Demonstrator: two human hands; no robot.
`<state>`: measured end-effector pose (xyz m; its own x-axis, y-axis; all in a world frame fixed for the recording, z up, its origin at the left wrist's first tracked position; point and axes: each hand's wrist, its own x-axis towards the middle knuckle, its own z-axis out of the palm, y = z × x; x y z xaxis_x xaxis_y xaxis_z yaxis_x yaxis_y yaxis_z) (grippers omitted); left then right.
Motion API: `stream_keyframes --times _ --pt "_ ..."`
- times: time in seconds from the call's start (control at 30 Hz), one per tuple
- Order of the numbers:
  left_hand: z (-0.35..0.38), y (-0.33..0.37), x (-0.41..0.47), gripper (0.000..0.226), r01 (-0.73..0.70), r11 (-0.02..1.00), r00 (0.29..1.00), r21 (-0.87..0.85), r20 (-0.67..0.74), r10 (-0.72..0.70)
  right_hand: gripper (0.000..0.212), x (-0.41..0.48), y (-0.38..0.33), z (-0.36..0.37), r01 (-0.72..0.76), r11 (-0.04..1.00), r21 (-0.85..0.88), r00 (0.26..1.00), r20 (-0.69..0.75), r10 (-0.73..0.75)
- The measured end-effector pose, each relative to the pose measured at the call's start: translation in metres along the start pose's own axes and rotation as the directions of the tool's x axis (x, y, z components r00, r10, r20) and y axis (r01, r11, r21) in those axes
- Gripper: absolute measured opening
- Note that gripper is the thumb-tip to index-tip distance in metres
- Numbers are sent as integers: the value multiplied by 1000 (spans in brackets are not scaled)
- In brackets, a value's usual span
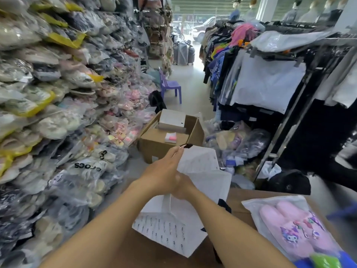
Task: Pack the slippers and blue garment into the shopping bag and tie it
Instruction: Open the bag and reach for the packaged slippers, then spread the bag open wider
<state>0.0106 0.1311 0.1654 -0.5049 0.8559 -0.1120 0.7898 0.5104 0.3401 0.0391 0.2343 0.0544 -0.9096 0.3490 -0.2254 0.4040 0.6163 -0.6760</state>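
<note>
Evidently both hands hold the bag point(195, 182) up off the cardboard to open it: left hand point(166, 171) pinches its top edge, right hand point(183, 188) grips beneath (fingers mostly hidden). Slippers point(295, 229) wait beside, on the blue garment point(345, 260).

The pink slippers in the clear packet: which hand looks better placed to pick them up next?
Probably the right hand. The pink slippers in the clear packet lie on the brown cardboard surface to its right, while the left hand is farther away, gripping the white printed shopping bag.
</note>
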Motion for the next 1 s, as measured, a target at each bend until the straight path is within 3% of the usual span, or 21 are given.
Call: stream_keyframes --times 0.07,0.2,0.37,0.43,0.5,0.57,0.67,0.9,1.0 --pt "13 16 10 76 40 996 999 82 -12 -39 27 -16 17 -20 -17 1000 -19 998 -62 16" --pt "49 45 34 77 39 979 999 203 8 -41 7 -73 56 -67 -44 986 161 971 -227 80" --pt "95 64 56 78 19 952 997 306 66 -41 12 -156 130 -108 -225 966 125 837 -483 257" --pt "109 65 64 79 48 946 997 320 45 -66 23 -190 162 -118 -451 892 -7 798 -450 400" --pt "119 65 69 80 78 947 994 313 48 -97 41 -220 191 -121 -658 724 -209 735 -390 555" --pt "123 67 72 79 89 944 993 317 51 -110 58 -244 211 -117 -755 591 -285 656 -330 679" --pt "126 67 76 79 88 942 993 324 52 -110 75 -265 231 -109 -825 495 -273 560 -274 782" --pt "116 60 72 78 120 958 990 260 37 -135 59 -265 234 -106 -849 484 -211 528 -327 784" --pt "100 54 67 78 129 969 990 210 21 -137 58 -244 207 -124 -821 553 -139 555 -417 719"
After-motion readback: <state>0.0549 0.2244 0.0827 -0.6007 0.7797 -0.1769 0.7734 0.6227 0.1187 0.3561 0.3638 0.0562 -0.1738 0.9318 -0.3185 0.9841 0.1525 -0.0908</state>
